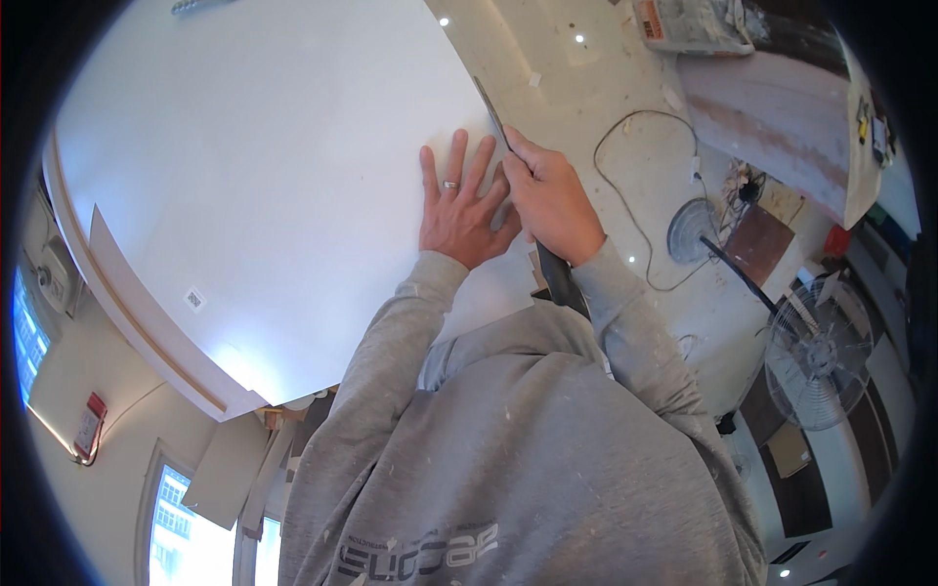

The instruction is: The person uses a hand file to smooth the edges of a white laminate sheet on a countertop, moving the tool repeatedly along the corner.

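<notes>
A large white board (264,176) lies in front of me and fills the left and middle of the view. My left hand (464,207) rests flat on it near its right edge, fingers spread, a ring on one finger. Just beside it, my right hand (557,200) is closed at that edge around a long, thin dark strip (491,109). The strip runs along the board's edge and sticks out beyond my fingers. Whether it is a file or an edging piece I cannot tell. Below my right hand a wider dark piece (559,276) shows, partly covered by my sleeve.
On the floor to the right stand a fan (819,354) on its round base (692,231) and a looping cable (598,161). A covered surface (772,122) with a plastic bag (684,24) is at the upper right. A small sticker (194,299) marks the board.
</notes>
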Tool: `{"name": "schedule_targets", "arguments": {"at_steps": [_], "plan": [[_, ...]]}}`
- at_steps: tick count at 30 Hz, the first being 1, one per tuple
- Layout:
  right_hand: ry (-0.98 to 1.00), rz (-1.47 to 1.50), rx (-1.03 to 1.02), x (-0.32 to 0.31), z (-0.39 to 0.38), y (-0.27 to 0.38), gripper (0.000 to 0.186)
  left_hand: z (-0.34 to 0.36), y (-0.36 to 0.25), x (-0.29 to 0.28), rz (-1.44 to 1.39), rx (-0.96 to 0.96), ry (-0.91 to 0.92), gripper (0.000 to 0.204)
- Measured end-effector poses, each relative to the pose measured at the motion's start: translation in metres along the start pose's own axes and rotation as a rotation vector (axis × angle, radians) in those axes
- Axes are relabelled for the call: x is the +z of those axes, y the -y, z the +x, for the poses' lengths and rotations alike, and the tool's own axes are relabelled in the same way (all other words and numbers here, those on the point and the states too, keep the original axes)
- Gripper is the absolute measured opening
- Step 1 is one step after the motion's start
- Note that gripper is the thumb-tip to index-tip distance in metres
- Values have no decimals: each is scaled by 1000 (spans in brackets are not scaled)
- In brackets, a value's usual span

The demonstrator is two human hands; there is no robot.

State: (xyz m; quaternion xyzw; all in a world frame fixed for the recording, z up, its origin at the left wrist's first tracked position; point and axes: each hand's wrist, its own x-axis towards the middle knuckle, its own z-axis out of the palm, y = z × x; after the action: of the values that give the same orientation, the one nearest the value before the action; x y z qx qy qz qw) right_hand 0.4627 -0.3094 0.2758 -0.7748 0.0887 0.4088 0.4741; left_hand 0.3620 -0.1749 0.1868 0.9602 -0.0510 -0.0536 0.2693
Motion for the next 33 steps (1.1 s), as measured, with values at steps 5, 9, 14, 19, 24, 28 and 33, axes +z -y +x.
{"name": "schedule_targets", "arguments": {"at_steps": [5,9,14,19,24,28,33], "plan": [[8,1,33,1,-3,-7,55,-1,1,0,31,0,10,59],[-41,-17,3,1,-11,-1,56,1,-1,-2,-16,13,-31,59],[-5,33,139,-11,-21,-22,55,-1,-1,1,17,7,-1,59],[-63,122,109,-40,-52,-39,52,3,-1,2,47,24,-72,54],[-64,149,92,-42,-66,-40,53,5,-1,4,50,18,-75,55],[0,187,66,-30,-52,-26,54,6,-2,6,51,29,-70,57],[-33,69,-69,-17,-43,-14,54,4,-1,2,38,28,-42,57]]}}
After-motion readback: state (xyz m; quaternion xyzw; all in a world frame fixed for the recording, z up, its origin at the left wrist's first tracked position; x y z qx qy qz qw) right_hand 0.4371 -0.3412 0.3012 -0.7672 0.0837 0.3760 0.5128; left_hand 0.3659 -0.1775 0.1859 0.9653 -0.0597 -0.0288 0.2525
